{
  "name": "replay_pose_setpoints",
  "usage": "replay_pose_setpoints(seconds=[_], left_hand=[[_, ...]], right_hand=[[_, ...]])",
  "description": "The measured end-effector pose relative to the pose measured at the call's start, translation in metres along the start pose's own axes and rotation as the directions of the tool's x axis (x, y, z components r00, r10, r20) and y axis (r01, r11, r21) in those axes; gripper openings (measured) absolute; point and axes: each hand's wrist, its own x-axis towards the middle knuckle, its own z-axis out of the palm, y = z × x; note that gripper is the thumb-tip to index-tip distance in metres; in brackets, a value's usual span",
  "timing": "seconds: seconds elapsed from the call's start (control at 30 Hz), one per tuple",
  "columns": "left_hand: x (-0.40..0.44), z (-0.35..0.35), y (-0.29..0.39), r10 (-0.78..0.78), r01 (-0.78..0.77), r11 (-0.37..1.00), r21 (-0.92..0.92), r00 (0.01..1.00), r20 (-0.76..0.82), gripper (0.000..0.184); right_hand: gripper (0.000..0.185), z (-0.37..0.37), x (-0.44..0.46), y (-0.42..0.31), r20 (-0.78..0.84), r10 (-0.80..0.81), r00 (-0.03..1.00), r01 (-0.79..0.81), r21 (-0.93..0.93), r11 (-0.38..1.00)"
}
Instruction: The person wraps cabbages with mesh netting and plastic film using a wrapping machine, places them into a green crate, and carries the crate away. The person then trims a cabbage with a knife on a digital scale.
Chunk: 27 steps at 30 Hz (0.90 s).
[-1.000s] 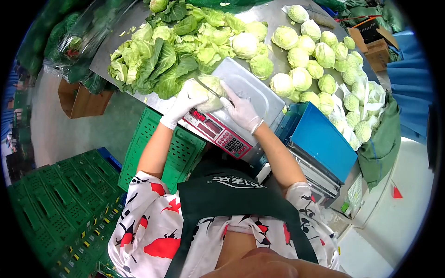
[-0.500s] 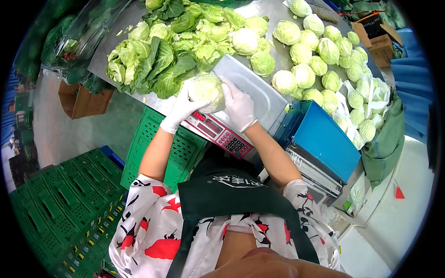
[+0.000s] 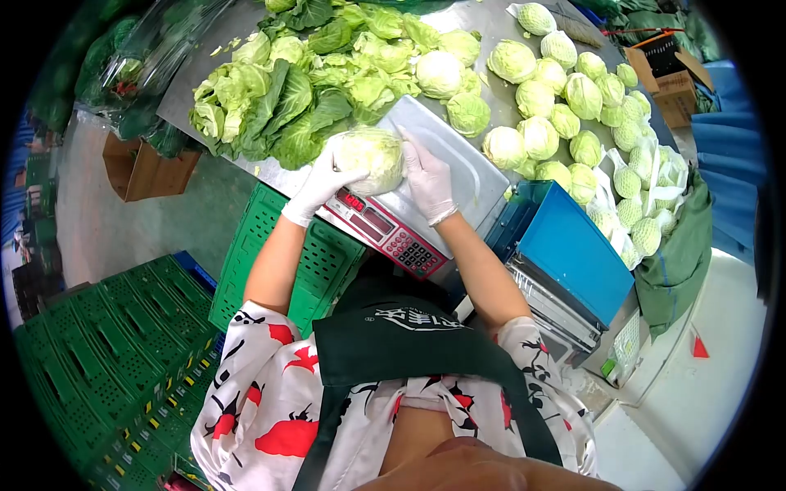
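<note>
A pale green cabbage point(image 3: 371, 160) is held over the left part of the scale's metal pan point(image 3: 458, 151). My left hand point(image 3: 325, 182), in a white glove, wraps round its left side with the thumb across the front. Against the cabbage's right side rest the fingers of my gloved right hand point(image 3: 429, 183). The red and white scale panel point(image 3: 385, 232) faces me, its red digits lit, with a keypad at the right. Whether the cabbage touches the pan is hidden by the hands and the cabbage.
Loose cabbage leaves point(image 3: 286, 102) are heaped behind my left hand. Several trimmed cabbages point(image 3: 538, 137) lie to the right, some in white foam nets point(image 3: 645, 236). A blue box point(image 3: 577, 250) stands right of the scale. Green crates point(image 3: 106, 352) are at the left, a cardboard box point(image 3: 151, 168) on the floor.
The cabbage has shifted slightly to the right and turned a little in my hands. My right hand's fingers have moved slightly, and the digits on the scale look different.
</note>
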Motion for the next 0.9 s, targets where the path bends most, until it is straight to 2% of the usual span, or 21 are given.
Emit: replay_pose_setpoints(seconds=[0.03, 0.13, 0.23, 0.33, 0.37, 0.43, 0.5, 0.53, 0.6, 0.63, 0.7, 0.8, 0.9], left_hand=[[0.0, 0.0, 0.0, 0.004, -0.004, 1.0, -0.002, 1.0, -0.003, 0.077], [-0.001, 0.0, -0.001, 0.042, -0.042, 0.999, 0.002, 0.999, 0.006, 0.077], [-0.001, -0.004, -0.006, 0.061, -0.061, 0.998, -0.005, 0.998, 0.018, 0.079], [-0.002, -0.009, -0.011, 0.038, -0.038, 0.999, -0.036, 0.999, 0.003, 0.078], [-0.004, -0.009, -0.013, 0.024, -0.024, 0.998, -0.051, 1.0, -0.003, 0.078], [-0.006, -0.009, -0.011, -0.015, 0.015, 0.997, -0.071, 1.0, -0.003, 0.077], [-0.006, -0.008, -0.009, -0.033, 0.032, 0.996, -0.084, 0.999, -0.012, 0.076], [-0.006, -0.007, -0.009, -0.036, 0.033, 0.996, -0.088, 0.999, -0.023, 0.075], [-0.004, -0.007, -0.008, -0.033, 0.029, 0.994, -0.108, 0.999, -0.034, 0.074], [-0.004, -0.006, -0.008, -0.03, 0.026, 0.991, -0.129, 0.999, -0.034, 0.073], [-0.004, -0.006, -0.01, -0.038, 0.032, 0.988, -0.149, 0.999, -0.038, 0.073], [-0.004, -0.006, -0.009, -0.064, 0.058, 0.988, -0.14, 0.997, -0.039, 0.072], [-0.003, -0.006, -0.009, -0.059, 0.054, 0.991, -0.126, 0.998, -0.033, 0.072]], right_hand=[[0.037, 0.003, 0.002, 0.005, -0.034, -0.056, 0.998, 0.055, -0.032, 0.998], [0.034, 0.002, -0.007, -0.008, -0.023, 0.001, 1.0, 0.001, 0.076, 0.997], [0.033, 0.002, -0.009, 0.003, -0.037, -0.154, 0.987, 0.157, 0.091, 0.983], [0.032, -0.019, 0.008, -0.067, -0.065, -0.221, 0.973, 0.223, 0.026, 0.974], [0.033, -0.021, 0.02, -0.088, -0.124, -0.261, 0.957, 0.275, 0.115, 0.955], [0.036, -0.025, 0.061, -0.113, -0.187, -0.315, 0.93, 0.34, 0.118, 0.933], [0.039, -0.028, 0.092, -0.113, -0.193, -0.404, 0.894, 0.37, -0.191, 0.909], [0.038, -0.025, 0.101, -0.107, -0.187, -0.469, 0.863, 0.366, -0.409, 0.836], [0.032, -0.024, 0.096, -0.102, -0.061, -0.491, 0.869, 0.388, -0.533, 0.752], [0.026, -0.026, 0.077, -0.1, 0.052, -0.451, 0.891, 0.423, -0.455, 0.784], [0.019, -0.021, 0.047, -0.081, 0.145, -0.494, 0.858, 0.511, -0.348, 0.786], [0.018, -0.018, 0.019, -0.053, 0.271, -0.349, 0.897, 0.43, -0.355, 0.83], [0.024, -0.012, 0.021, -0.03, 0.143, -0.35, 0.926, 0.378, -0.368, 0.849]])
